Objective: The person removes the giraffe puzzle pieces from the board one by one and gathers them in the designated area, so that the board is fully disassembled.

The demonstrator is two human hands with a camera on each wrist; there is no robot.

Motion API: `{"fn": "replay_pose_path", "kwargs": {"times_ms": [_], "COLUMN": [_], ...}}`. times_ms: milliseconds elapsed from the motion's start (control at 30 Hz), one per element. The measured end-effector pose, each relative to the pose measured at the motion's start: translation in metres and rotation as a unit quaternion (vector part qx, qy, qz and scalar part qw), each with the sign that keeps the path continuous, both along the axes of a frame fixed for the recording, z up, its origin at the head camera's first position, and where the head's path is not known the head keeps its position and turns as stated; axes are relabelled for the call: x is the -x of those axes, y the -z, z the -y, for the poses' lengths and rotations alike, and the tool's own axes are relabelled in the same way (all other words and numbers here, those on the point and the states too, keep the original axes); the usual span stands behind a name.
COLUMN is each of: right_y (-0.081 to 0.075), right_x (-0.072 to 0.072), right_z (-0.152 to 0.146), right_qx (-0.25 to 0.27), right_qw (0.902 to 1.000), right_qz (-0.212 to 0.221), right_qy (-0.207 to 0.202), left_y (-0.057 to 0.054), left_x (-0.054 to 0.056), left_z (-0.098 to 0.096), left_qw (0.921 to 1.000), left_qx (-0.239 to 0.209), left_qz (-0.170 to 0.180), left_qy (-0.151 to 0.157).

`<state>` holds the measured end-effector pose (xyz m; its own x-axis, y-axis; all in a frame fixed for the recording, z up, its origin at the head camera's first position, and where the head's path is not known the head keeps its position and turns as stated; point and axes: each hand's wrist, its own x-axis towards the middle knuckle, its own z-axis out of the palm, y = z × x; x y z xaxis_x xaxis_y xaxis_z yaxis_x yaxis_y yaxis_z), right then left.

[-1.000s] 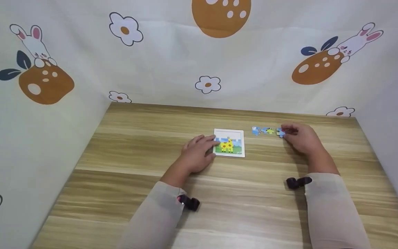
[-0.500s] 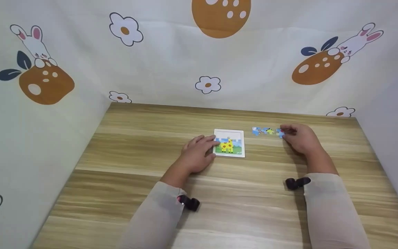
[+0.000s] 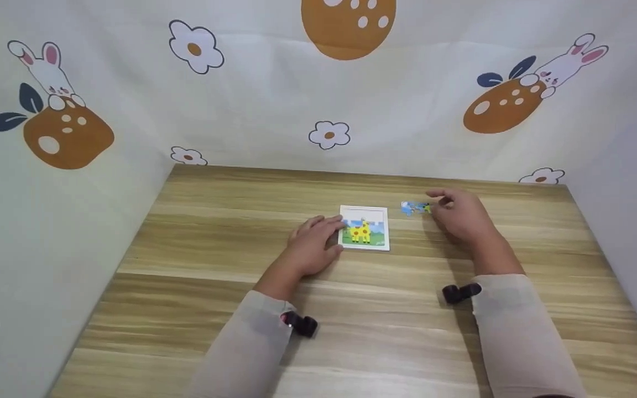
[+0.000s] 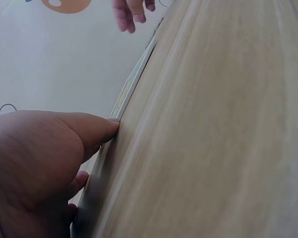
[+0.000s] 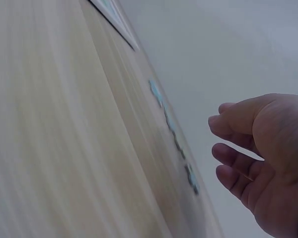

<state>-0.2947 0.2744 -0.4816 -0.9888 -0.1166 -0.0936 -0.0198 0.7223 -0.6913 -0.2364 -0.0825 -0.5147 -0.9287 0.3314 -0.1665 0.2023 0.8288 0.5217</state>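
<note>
"Left hand (image 3: 313, 249) first; state?"

"Relaxed and uncurled; fingertips touch the left edge of the puzzle board (image 3: 365, 214), thumb near its lower left corner; touching, not gripping."

"Surface and room?"

"Wood-grain table (image 3: 379, 331), light and dark streaks running across; pale wall (image 3: 263, 94) behind, printed with rabbits, orange fruit and white flowers; prints carry on along the left side; right side plain and pale."

"Arm poses?"

"Both reach in from the near side, beige sleeves (image 3: 241, 337) to the wrists, black device (image 3: 461, 293) at each cuff; left forearm slants up to the right; right forearm slants up to the left."

"Right hand (image 3: 465, 218)?"

"Raised over the table beside the loose puzzle pieces (image 3: 408, 208); fingers loosely bent, holding nothing; pieces lie in a row right of the board, the far end hidden by the hand in the head view."

"Board itself?"

"Flat on the table; yellow giraffe (image 3: 361, 231) on its lower part, top strip bare."
</note>
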Motion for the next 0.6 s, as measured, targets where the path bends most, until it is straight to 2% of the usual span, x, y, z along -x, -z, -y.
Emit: {"fn": "replay_pose_path", "kwargs": {"times_ms": [333,600], "right_y": [-0.01,-0.012], "right_x": [-0.003,-0.005], "right_z": [0.066,0.114], "right_qx": [0.001,0.017], "right_qw": [0.9967,0.9925], "right_qz": [-0.013,0.016], "right_qy": [-0.08,-0.12], "left_y": [0.001,0.002], "left_x": [0.002,0.004], "left_z": [0.004,0.004], "left_qw": [0.9997,0.9998], "left_qx": [-0.005,-0.001], "left_qz": [-0.025,-0.019], "left_qy": [0.003,0.006]}}
